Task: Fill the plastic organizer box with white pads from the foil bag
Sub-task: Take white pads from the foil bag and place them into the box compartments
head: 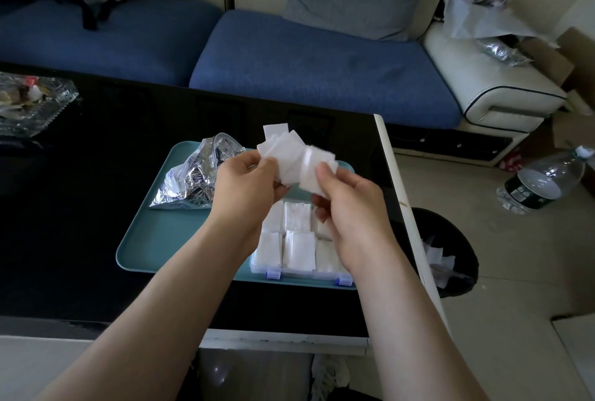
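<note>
Both my hands hold a fanned bunch of white pads [291, 157] above the teal tray [157, 239]. My left hand [246, 189] grips the bunch's left side, and my right hand [346, 207] pinches its right side. Below them the clear plastic organizer box [297, 273] with blue latches sits on the tray's right part. Its visible compartments hold stacked white pads, and my hands hide part of it. The crumpled foil bag [193, 180] lies open on the tray's far left.
The tray rests on a black glossy table [96, 175] whose right edge is white. A black bin [450, 255] with white scraps stands right of the table. A water bottle [544, 180] lies on the floor. A glass dish [32, 104] sits far left. A blue sofa [306, 59] is behind.
</note>
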### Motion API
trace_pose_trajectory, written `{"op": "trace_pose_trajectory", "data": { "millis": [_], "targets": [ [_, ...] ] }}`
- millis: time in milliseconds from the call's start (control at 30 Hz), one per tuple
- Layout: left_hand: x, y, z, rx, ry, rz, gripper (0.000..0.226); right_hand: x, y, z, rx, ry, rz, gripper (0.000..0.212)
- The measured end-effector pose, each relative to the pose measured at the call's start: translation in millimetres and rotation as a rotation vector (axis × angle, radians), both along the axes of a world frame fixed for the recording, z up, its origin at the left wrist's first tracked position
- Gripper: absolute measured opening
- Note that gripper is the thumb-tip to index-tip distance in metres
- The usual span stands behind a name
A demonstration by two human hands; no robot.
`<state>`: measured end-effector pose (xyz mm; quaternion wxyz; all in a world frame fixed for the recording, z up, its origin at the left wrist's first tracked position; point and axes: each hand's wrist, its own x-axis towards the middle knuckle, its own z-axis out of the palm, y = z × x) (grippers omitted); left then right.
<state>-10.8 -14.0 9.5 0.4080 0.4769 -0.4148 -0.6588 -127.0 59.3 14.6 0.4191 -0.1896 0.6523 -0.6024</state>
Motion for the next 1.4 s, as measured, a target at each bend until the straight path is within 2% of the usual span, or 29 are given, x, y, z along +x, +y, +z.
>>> {"op": "trace_pose_trajectory", "data": {
  "millis": [167, 300, 367, 467, 633, 833, 933, 1067, 1167, 1233, 1400],
  "targets": [
    [-3.3, 6.9, 4.4, 0.085, 0.102, -0.125, 0.021, 2.7, -1.2, 3.4, -0.056, 0.078, 0.056, 0.014],
    [-6.6, 11.2, 7.6, 0.14, 0.229, -0.201, 0.03, 5.6, -1.1, -2.0, -0.043, 0.184, -0.005, 0.013],
    [-6.9, 11.1, 4.9, 0.088, 0.185, -0.258, 0.033, 6.3, -1.1, -2.0, -0.042, 0.237, -0.022, 0.013],
    [-5.6, 9.5, 0.8, 0.042, 0.132, -0.242, 0.027, 6.6, -2.3, -0.8, -0.034, 0.272, -0.034, 0.014],
    [-2.2, 5.3, 0.5, 0.062, 0.175, -0.23, 0.027, 2.4, -2.0, 4.9, -0.023, 0.174, -0.063, 0.016],
    [2.5, 3.4, -0.3, -0.065, 0.028, -0.234, 0.023, 3.1, 1.8, 6.8, -0.035, 0.158, 0.12, 0.013],
    [2.8, 0.3, -3.7, -0.145, -0.041, -0.143, 0.038, 1.1, 2.8, 6.6, -0.054, 0.138, 0.138, 0.013],
    [4.0, -0.3, -2.0, -0.176, -0.063, -0.187, 0.022, 0.6, 1.8, 6.4, -0.063, 0.041, 0.124, 0.018],
    [6.0, -1.8, -3.4, -0.193, -0.079, -0.25, 0.023, 1.1, -0.1, 5.0, -0.068, 0.007, 0.113, 0.022],
    [7.0, -2.1, -2.9, -0.223, -0.119, -0.286, 0.024, 2.8, -0.9, 4.9, -0.083, 0.017, 0.121, 0.022],
    [6.7, -1.3, -1.3, -0.32, -0.184, -0.307, 0.023, 6.8, -4.0, 1.0, -0.111, 0.194, 0.079, 0.016]
  ]
}}
